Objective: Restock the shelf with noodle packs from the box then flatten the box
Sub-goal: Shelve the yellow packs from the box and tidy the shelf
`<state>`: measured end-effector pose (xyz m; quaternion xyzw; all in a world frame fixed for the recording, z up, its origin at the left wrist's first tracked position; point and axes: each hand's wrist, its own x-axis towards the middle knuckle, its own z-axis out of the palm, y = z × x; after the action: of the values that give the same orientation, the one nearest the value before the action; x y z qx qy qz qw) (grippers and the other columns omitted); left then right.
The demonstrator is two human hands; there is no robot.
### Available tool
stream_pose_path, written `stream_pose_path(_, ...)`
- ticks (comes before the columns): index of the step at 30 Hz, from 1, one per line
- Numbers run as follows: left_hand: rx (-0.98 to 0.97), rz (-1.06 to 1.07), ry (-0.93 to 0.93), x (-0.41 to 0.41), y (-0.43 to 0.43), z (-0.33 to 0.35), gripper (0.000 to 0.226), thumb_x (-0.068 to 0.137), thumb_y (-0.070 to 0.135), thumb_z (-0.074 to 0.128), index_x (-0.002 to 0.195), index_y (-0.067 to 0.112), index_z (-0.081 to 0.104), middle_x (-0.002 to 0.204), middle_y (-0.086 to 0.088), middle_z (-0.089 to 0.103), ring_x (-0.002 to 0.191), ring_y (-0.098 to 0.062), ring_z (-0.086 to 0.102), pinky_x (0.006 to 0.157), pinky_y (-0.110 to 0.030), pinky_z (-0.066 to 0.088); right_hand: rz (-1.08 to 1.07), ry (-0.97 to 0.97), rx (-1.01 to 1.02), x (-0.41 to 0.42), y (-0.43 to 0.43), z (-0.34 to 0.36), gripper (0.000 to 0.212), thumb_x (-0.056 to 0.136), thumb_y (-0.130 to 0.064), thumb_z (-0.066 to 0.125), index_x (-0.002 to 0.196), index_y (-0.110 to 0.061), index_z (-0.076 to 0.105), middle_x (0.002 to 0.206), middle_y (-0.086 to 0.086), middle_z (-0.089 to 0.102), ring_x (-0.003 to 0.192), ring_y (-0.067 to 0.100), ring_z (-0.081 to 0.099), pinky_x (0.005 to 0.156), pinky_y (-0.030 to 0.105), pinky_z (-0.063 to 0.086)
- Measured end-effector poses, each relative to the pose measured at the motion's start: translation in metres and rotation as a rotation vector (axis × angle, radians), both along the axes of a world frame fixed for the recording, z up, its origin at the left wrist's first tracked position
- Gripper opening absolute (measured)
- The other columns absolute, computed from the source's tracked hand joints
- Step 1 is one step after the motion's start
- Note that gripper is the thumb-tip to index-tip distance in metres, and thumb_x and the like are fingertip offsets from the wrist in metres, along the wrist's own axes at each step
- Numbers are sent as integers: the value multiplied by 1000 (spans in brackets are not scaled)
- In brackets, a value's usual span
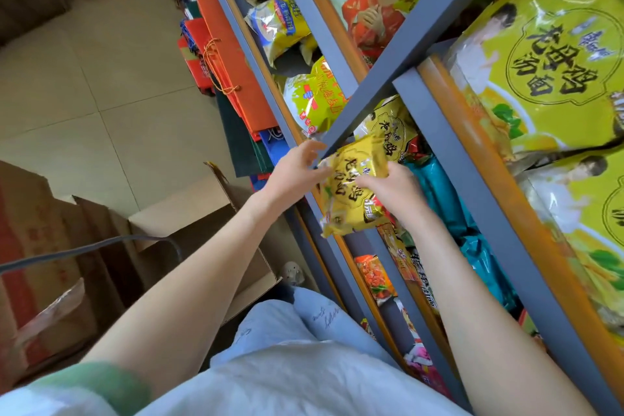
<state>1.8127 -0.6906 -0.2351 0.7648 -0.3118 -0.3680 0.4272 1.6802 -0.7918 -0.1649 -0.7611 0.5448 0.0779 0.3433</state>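
Note:
A yellow noodle pack (351,189) with black lettering is at the front edge of a grey and orange shelf (472,179). My right hand (391,189) grips the pack from its right side. My left hand (297,169) touches the pack's upper left edge with spread fingers. Another yellow pack (391,125) lies just behind it on the same shelf. The open cardboard box (202,233) stands on the floor to the left of my legs, and its inside is in shadow.
Large yellow-green noodle multipacks (553,64) fill the upper shelves. Teal packs (449,199) and orange packs (374,277) sit lower down. Orange paper bags (233,54) lean against the shelf end. More cartons (37,246) stand at the left on a tiled floor (67,78).

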Motion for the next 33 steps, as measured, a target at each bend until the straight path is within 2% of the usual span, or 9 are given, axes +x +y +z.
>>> stream_pose_path(3,20,-192,-51,-16,-10,-3,43,88,29,63,130,27,52,128,0,58,114,-15,57,94,-29,47,-180,-70,-128,-3,-10,6,58,82,-32,63,131,-6,46,129,11,52,107,26,51,86,35,44)
stream_pose_path(7,-36,-259,11,-35,-29,-6,62,88,33,65,143,28,39,140,2,49,126,-16,49,102,-32,42,-350,-307,-157,6,-23,5,68,88,-22,59,148,-12,29,151,2,33,135,23,36,97,12,39)
stream_pose_path(10,-49,-207,-47,-39,-43,-10,71,88,33,65,148,28,27,143,-3,44,129,-17,45,100,-27,37,-325,-360,-195,20,-29,-1,71,88,-27,62,148,-13,26,155,4,25,142,21,25,116,32,20)
stream_pose_path(13,-35,-141,-136,-39,-53,-18,73,90,33,62,150,26,21,144,-6,42,128,-19,43,95,-24,37,-282,-329,-202,36,-36,-6,72,89,-25,63,147,-6,26,154,10,27,141,23,27,114,32,20)
stream_pose_path(18,-37,-32,-174,-45,-72,-41,75,86,38,65,149,26,25,134,-9,46,116,-26,52,90,-33,43,-118,-44,-188,45,-44,-12,79,89,-28,63,147,0,17,151,19,29,138,30,30,109,35,28)
stream_pose_path(22,-123,25,-196,-52,-79,-62,71,85,36,66,146,25,33,127,-12,47,107,-29,54,90,-39,47,-99,57,-257,39,-37,-28,93,84,-30,66,148,-7,3,144,19,37,130,33,41,101,40,39)
stream_pose_path(26,-248,107,-315,-62,-76,-79,60,89,27,58,145,17,37,126,-20,49,112,-36,50,94,-43,43,-58,74,-373,36,-31,-41,104,76,-36,66,147,-20,-9,142,18,35,129,37,38,110,49,28)
stream_pose_path(29,-326,134,-262,-68,-76,-87,63,89,24,59,146,14,34,127,-19,47,119,-32,46,100,-33,37,-20,75,-360,33,-31,-40,105,75,-31,66,146,-26,-11,143,15,33,128,35,38,113,48,20)
stream_pose_path(33,-340,138,-200,-72,-83,-89,74,86,37,65,148,19,29,127,-13,44,117,-22,44,96,-19,31,-33,-66,-361,20,-37,-33,96,79,-10,65,144,-33,-2,125,13,51,100,29,55,90,34,44)
